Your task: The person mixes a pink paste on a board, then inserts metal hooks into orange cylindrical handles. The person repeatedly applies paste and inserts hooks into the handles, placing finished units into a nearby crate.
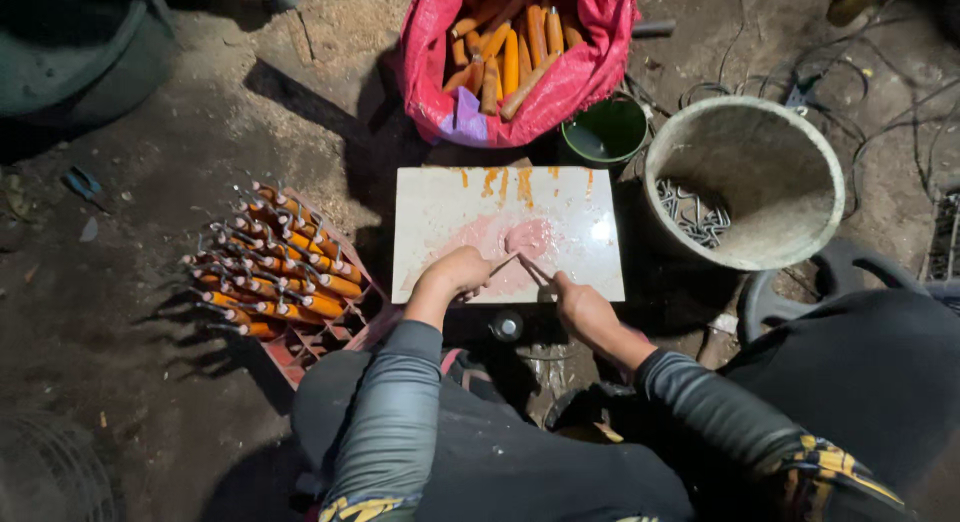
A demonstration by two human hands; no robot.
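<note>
We are working a pink paste (530, 237) on a white slab (440, 207) lying flat on the dirt floor (150, 382) in front of our knees. Our right hand (583, 307) is closed around a thin stick (533, 270), whose tip is reaching into the edge of the paste. Our left hand (458, 274) is resting on the slab's near edge, fingers curled around what is looking like a second thin stick (503, 263) (it is too small to tell for sure), the two sticks meeting in a shallow V just below the paste.

The paste is sitting in a small mound near the slab's middle, with a paler smear spreading around it; orange drips are staining the far edge.

Judging progress: to our left, a red crate (300, 352) is holding rows of orange handles (290, 282) already fitted with metal hooks. Beyond the slab, a red sack (590, 72) is holding many bare handles (505, 52), so we are judging a good share as waiting. To the right, a grey bucket (790, 142) is tipped toward us with loose hooks (690, 212) inside, and a small green pot (605, 132) is standing between sack and bucket.
</note>
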